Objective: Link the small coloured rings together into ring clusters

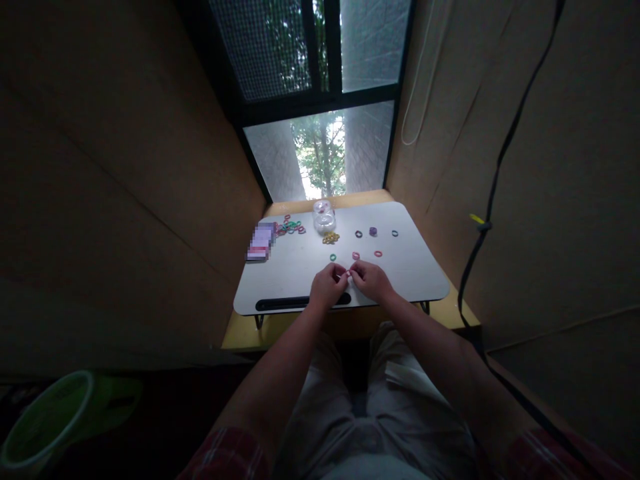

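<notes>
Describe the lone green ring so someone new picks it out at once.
Start at the white table in front of the window. Just beyond the left hand, nearer the window, lies a small green ring. It sits by itself, unlike the mixed pile farther left, which also has green, and its color separates it from the pinkish rings to its right.

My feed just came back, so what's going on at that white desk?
A person's left hand and right hand meet over the white folding desk, fingertips pinching a small pinkish item, too small to identify. Just beyond lie a green ring and pinkish rings. Farther back, gold rings lie clustered before a clear container, with a mixed-colour pile of rings to its left.
</notes>
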Available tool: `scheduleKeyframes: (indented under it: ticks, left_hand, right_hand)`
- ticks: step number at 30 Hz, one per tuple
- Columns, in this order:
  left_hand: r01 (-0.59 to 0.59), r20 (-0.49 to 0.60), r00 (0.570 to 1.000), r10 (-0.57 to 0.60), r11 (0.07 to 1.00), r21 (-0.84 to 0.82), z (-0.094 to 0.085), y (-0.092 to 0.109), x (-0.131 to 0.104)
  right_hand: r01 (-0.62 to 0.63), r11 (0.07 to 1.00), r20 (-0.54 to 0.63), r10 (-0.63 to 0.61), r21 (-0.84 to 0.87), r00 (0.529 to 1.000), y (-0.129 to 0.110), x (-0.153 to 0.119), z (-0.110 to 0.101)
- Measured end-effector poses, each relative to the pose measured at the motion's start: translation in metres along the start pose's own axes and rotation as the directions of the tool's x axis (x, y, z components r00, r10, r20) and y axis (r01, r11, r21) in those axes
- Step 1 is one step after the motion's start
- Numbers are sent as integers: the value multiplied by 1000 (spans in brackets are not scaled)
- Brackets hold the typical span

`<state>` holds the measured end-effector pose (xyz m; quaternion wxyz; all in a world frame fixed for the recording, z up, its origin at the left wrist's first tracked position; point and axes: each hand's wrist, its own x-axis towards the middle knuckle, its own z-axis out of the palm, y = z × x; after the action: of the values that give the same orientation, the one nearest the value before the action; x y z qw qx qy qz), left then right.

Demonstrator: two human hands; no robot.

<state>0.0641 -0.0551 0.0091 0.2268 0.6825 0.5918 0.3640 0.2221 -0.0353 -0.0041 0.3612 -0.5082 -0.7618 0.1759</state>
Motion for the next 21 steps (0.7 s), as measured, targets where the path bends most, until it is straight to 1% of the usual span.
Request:
scheduleKeyframes:
  ticks: [7,21]
  left_hand:
    - [7,20,1000,-6,998,-56,1,-1,0]
    - [-3,-2,1000,3,999,-46,1,-1,0]
  right_hand:
    - [9,1000,-1,-9,-3,1000,0,1,0]
    - [-4,1000,-6,4,12,1000,-3,0,-4]
